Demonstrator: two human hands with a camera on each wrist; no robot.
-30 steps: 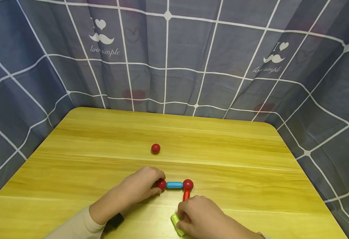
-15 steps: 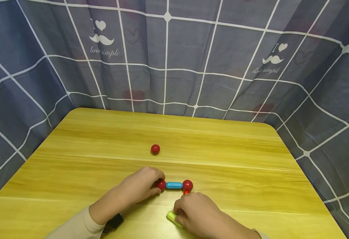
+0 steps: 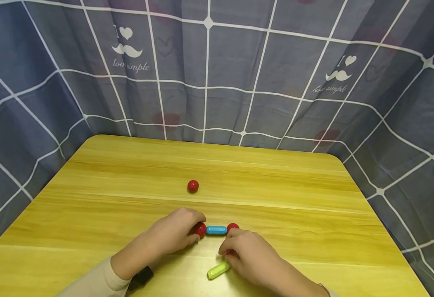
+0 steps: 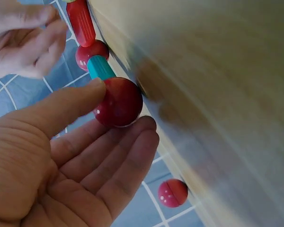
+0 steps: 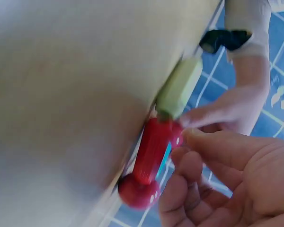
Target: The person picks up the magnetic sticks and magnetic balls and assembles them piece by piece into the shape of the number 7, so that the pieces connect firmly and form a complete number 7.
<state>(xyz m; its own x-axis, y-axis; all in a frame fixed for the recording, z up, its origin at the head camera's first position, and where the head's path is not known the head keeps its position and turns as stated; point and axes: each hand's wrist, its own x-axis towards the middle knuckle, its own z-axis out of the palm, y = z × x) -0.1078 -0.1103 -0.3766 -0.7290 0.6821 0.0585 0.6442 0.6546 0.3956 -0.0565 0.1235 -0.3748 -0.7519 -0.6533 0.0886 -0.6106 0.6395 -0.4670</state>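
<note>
My left hand (image 3: 177,231) pinches a red ball (image 4: 118,103) between thumb and fingers. From that ball a blue stick (image 3: 216,230) runs to a second red ball (image 3: 233,227). A ribbed red stick (image 5: 152,152) extends from the second ball toward the near side. At its other end, a yellow-green stick (image 3: 218,270) lies angled to the left. In the head view my right hand (image 3: 252,255) covers most of the red stick. The right wrist view shows its thumb and loosely bent fingers beside the red stick, not around it.
Farther back on the wooden table (image 3: 295,185) sits a separate red ball (image 3: 193,186). A dark strap (image 3: 141,277) sits at the left wrist. Behind and beside the table hangs a grey-blue checked curtain (image 3: 224,66).
My right hand has moved from the yellow-green stick up along the red stick toward the second ball. The yellow-green stick has swung round to a new angle. My left hand stays put.
</note>
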